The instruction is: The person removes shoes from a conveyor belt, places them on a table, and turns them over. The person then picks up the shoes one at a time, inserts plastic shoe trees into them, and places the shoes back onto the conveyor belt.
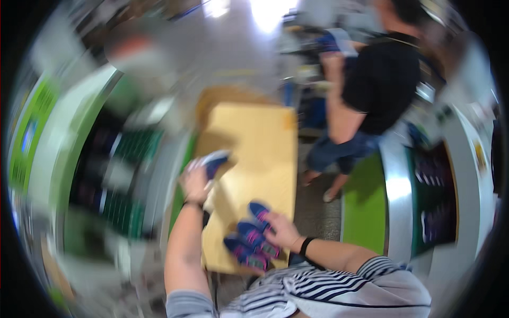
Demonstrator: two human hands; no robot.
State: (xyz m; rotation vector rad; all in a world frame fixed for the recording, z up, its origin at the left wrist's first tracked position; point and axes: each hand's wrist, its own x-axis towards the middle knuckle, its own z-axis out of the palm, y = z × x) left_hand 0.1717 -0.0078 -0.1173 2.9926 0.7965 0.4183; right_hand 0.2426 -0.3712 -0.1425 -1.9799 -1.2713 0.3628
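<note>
A: Quick, nearest first. Near end?

B: Three blue shoes with pink trim (248, 231), side by side on the counter (260, 140). Right grip (283, 231) is on the rightmost shoe (257, 209), fingers bent over it. Blurred; can't tell if it's clasped or just touched.

A: Left grip?

B: Left grip (196, 183) is closed round a blue-and-white shoe (214, 164) by the counter's left edge. Looks lifted.

A: Handling?

B: My guess: light, soft upper, stiffer sole, not fragile, not very slippery. Best held round the heel or across the midfoot; a hard squeeze would probably dent the upper.

A: Around them?

B: Left, a pale machine with green trim (61, 132), green racks (138, 146) inside. Right, a bright green panel (366, 206) next to a shiny metal strip (397, 185). Farther, a co-worker (387, 85) in a black top holds something blue (330, 42), too smeared to name. Grey floor (212, 58) beyond.

A: In the way?

B: The trio sits tight, so little finger room between them. Machine flanks the left side; co-worker stands near the far right corner.
</note>
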